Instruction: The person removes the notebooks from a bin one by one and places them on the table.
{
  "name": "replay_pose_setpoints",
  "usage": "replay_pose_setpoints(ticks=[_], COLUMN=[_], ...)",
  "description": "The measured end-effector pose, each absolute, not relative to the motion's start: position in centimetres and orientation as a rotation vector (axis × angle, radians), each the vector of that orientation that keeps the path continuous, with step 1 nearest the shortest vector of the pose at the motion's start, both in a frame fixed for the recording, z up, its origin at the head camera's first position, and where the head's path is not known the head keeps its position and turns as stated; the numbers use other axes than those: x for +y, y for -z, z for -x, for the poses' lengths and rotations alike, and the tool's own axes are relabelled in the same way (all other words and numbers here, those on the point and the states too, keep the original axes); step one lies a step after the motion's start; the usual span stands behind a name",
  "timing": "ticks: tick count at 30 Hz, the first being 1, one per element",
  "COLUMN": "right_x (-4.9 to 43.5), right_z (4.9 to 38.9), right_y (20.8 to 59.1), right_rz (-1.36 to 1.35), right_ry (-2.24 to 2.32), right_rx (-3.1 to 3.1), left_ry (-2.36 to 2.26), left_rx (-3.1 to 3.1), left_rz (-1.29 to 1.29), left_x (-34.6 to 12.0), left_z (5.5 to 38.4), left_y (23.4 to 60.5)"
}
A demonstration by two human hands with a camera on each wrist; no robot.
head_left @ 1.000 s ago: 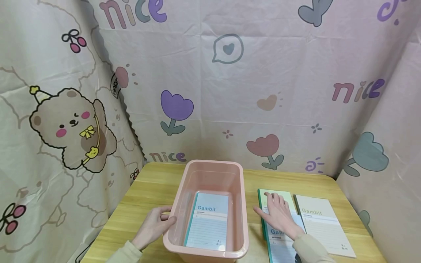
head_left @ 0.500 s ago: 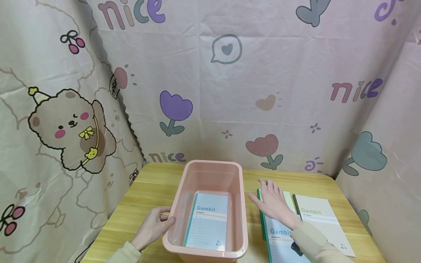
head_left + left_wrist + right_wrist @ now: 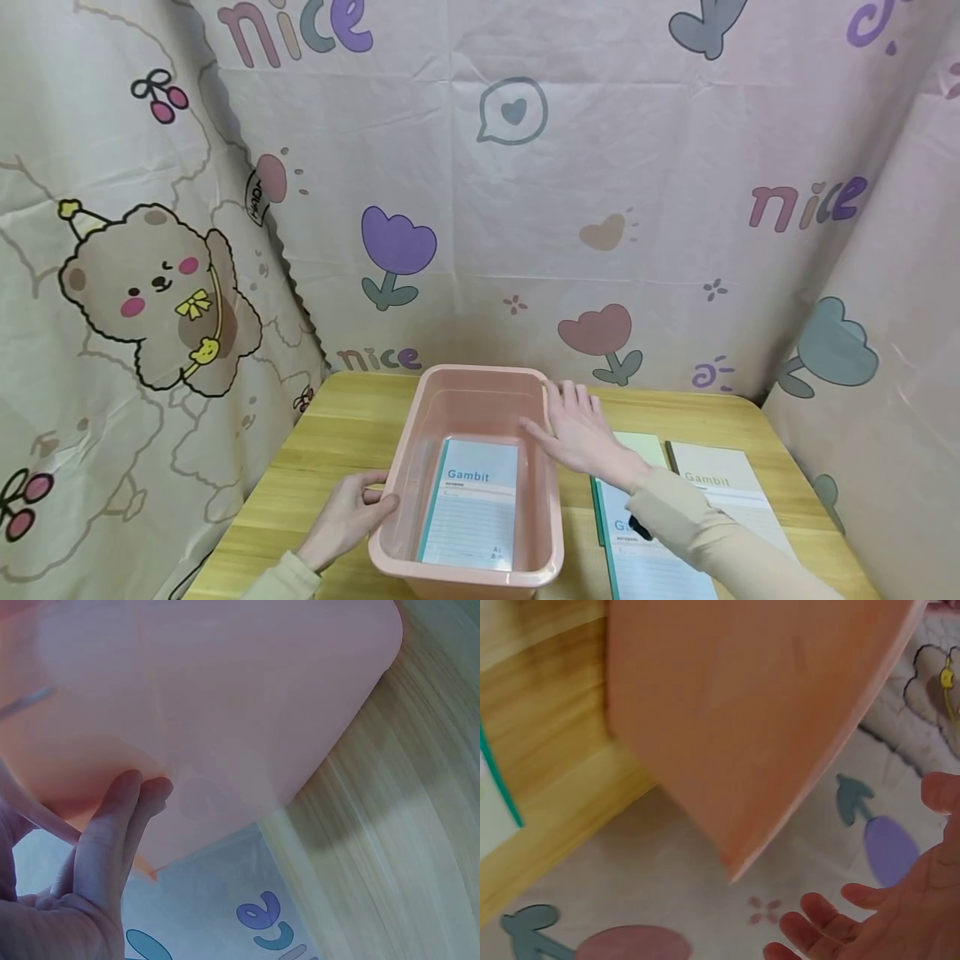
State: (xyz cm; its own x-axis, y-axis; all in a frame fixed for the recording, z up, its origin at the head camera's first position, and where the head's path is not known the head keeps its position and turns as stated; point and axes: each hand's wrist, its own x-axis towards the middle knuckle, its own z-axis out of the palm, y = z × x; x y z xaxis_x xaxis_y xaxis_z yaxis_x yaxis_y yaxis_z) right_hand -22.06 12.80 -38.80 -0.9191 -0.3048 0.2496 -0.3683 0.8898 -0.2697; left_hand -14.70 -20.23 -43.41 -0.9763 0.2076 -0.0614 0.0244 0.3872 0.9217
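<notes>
A pink plastic bin (image 3: pixel 465 575) stands on the wooden table, and a blue-covered notebook (image 3: pixel 472 508) marked Gambit lies flat on its bottom. My left hand (image 3: pixel 348 517) grips the bin's left rim, thumb over the edge; in the left wrist view its fingers (image 3: pixel 109 832) press the outer wall. Over the bin's right rim is my right hand (image 3: pixel 581 433), fingers spread and holding nothing. The right wrist view shows that hand (image 3: pixel 907 900) beside the bin wall (image 3: pixel 727 712). Whether it touches the rim, I cannot tell.
Right of the bin lie a blue notebook (image 3: pixel 656 575) overlapping a green one (image 3: pixel 641 446), and a white notebook (image 3: pixel 723 462) beside them. My right forearm partly covers them. A printed curtain (image 3: pixel 465 250) hangs behind the table (image 3: pixel 360 408).
My right hand has left the notebooks on the right and moved leftward to the bin's right rim, with nothing in it. My left hand keeps its grip on the bin.
</notes>
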Motion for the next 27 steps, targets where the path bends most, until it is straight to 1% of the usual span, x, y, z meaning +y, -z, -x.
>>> replay_pose_setpoints(ticks=[12,16,27], right_x=[7.4,5.8,2.2], right_z=[22.6,23.2,24.8], right_y=[36.6,36.2,36.9], right_rz=[-0.703,-0.711,-0.668], right_ry=[-0.370,-0.337,-0.369], right_rx=[-2.921,-2.983,-3.132], left_ry=[-1.649,-1.657,-1.652], left_rx=[2.484,2.496,2.497], left_rz=[-0.200,-0.202,-0.208], left_x=[-20.3,-20.2,-20.2], left_z=[14.5,14.3,14.5], left_y=[43.4,43.4,43.4])
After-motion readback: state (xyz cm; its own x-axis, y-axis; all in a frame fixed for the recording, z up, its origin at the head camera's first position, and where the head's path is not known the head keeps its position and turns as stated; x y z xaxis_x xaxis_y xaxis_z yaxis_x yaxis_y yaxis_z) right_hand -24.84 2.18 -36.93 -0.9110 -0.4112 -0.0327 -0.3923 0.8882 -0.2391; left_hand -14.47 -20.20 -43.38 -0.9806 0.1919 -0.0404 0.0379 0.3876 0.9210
